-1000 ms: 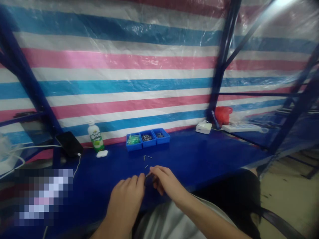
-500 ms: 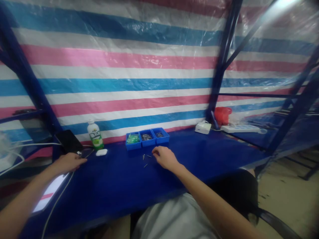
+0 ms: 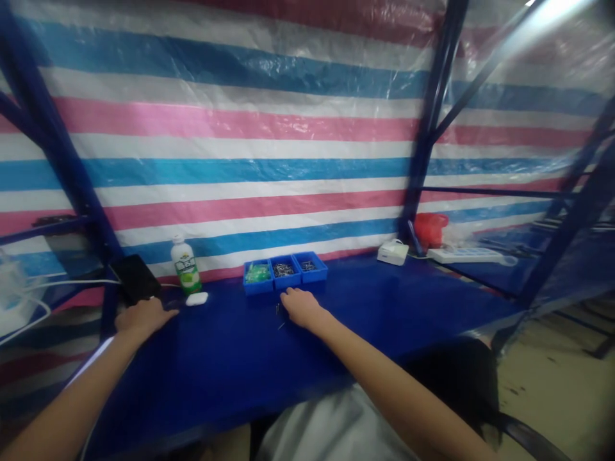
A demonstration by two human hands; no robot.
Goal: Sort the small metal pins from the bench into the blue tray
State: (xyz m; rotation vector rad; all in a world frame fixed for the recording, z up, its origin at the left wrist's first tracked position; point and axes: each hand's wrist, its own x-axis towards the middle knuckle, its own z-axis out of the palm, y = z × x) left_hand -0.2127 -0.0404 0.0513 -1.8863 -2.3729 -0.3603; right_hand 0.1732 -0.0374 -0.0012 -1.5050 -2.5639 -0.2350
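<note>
My right hand (image 3: 302, 308) is low over the blue table, fingers curled down and closed; their tips, and anything in them, are hidden. Beside those fingers lie a few small loose screws (image 3: 277, 309). Just behind is a row of blue bins (image 3: 313, 276): green pieces in the left one, small metal screws in the other two. My left hand (image 3: 144, 316) rests at the table's left side, thumb stretched out and the other fingers mostly hidden. It is in front of a black phone-like device (image 3: 136, 278) and holds nothing that I can see.
A white bottle with a green label (image 3: 186, 264) and a small white case (image 3: 196, 299) stand near my left hand. White cables (image 3: 72, 281) run at the left. At the back right are a white box (image 3: 393, 252), a red bag (image 3: 430, 229) and a power strip (image 3: 468, 256).
My right hand has moved left, now covering one of the loose screws. My left hand has shifted slightly right, and its arm now hides most of the lit screen. The view has tilted slightly up.
</note>
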